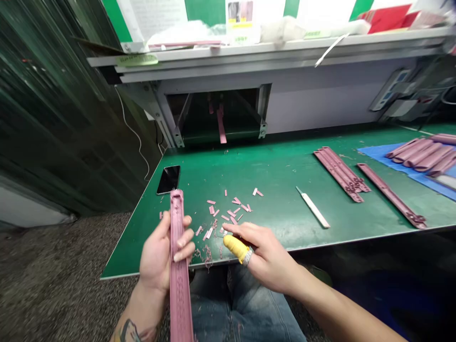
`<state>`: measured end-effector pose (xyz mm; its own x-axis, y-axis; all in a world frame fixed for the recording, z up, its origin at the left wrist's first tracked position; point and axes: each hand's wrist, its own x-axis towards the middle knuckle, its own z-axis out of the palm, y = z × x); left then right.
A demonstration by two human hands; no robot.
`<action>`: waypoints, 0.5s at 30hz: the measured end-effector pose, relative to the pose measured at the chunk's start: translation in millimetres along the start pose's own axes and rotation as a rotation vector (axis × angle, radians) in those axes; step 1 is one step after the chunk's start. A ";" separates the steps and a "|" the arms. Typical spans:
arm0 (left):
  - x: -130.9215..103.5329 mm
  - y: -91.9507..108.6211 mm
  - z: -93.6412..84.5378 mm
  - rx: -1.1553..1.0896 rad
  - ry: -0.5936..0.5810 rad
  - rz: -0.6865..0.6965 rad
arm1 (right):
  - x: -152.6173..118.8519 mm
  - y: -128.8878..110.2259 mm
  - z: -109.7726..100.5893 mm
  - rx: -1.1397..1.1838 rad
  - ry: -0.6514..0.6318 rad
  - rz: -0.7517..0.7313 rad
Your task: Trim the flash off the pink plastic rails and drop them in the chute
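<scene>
My left hand (156, 259) is wrapped around a long pink moulded plastic strip (180, 285). The strip stands nearly upright in view, its far end raised at the table's front edge and its lower end cut off by the frame. Over the front edge hovers my right hand (267, 251), fingers stretched out and nothing seen in it. A yellow finger cover (235, 247) sits on its thumb. Small pink offcuts (233, 213) and curly shavings (208, 256) lie beside and beneath its fingertips. To its right rests a white-handled trimming knife (315, 209).
A black phone (168, 179) lies at the table's left. On the right are several pink strips (340, 173), a single strip (392, 194), and more pink parts (423, 154) on a blue sheet (377, 152). A conveyor opening (221, 128) faces the green table (274, 166), under a shelf (249, 54).
</scene>
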<state>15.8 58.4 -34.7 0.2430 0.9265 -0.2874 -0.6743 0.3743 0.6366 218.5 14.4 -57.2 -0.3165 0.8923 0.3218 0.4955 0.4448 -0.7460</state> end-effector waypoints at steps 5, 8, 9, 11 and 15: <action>-12.3 11.5 13.6 0.224 -0.058 0.666 | -25.0 -3.1 34.8 -0.101 -0.159 0.001; -24.7 6.8 26.5 0.424 -0.110 0.921 | -28.8 -3.6 49.6 -0.191 -0.228 0.029; -29.0 4.8 30.0 0.470 -0.111 0.969 | -28.2 -3.5 51.9 -0.209 -0.244 0.030; -37.2 1.2 35.3 0.526 -0.093 0.998 | -25.4 -3.2 53.5 -0.237 -0.264 0.027; -50.5 -1.9 41.9 0.545 -0.118 0.861 | -18.5 -4.0 50.9 -0.315 -0.254 0.065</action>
<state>34.1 12.5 8.6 -0.0869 0.8763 0.4739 -0.2507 -0.4796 0.8409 181.1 -7.7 -89.8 -0.4468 0.8894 0.0964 0.7322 0.4254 -0.5319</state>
